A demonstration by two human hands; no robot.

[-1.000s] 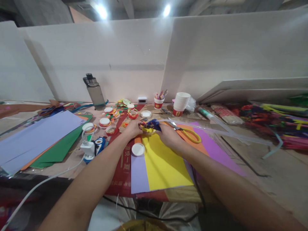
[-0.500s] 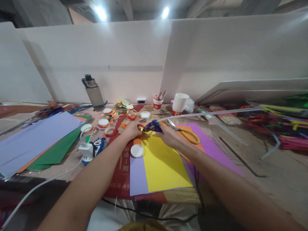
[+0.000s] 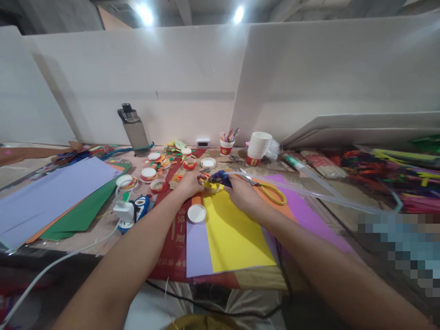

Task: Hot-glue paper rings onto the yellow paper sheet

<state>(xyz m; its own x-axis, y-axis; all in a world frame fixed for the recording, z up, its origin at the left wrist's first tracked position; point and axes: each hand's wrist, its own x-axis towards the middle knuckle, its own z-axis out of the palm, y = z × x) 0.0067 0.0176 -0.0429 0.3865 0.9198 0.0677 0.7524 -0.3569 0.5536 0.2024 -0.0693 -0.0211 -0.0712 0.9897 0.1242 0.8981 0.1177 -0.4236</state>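
Observation:
My right hand (image 3: 239, 191) is closed around a blue hot glue gun (image 3: 217, 177). A long translucent glue stick (image 3: 292, 189) runs out of its back, far off to the right. My left hand (image 3: 195, 184) pinches a small yellow piece (image 3: 210, 186) just left of the gun's nozzle; its shape is partly hidden by the fingers. Under both hands lies a yellow sheet (image 3: 237, 238) on a lilac sheet (image 3: 196, 256). A white round lid (image 3: 197, 213) rests at the sheets' left edge. Scissors with yellow handles (image 3: 271, 193) lie beyond my right wrist.
Left are a blue power strip (image 3: 140, 208) with a white plug (image 3: 123, 211) and stacked paper (image 3: 58, 197). At the back stand a water bottle (image 3: 134, 133), a pen cup (image 3: 227, 147) and stacked paper cups (image 3: 258, 147). A pixelated patch covers the lower right.
The glue stick's far end has swung down and toward me on the right. The glue gun has shifted slightly; both hands stay almost in place.

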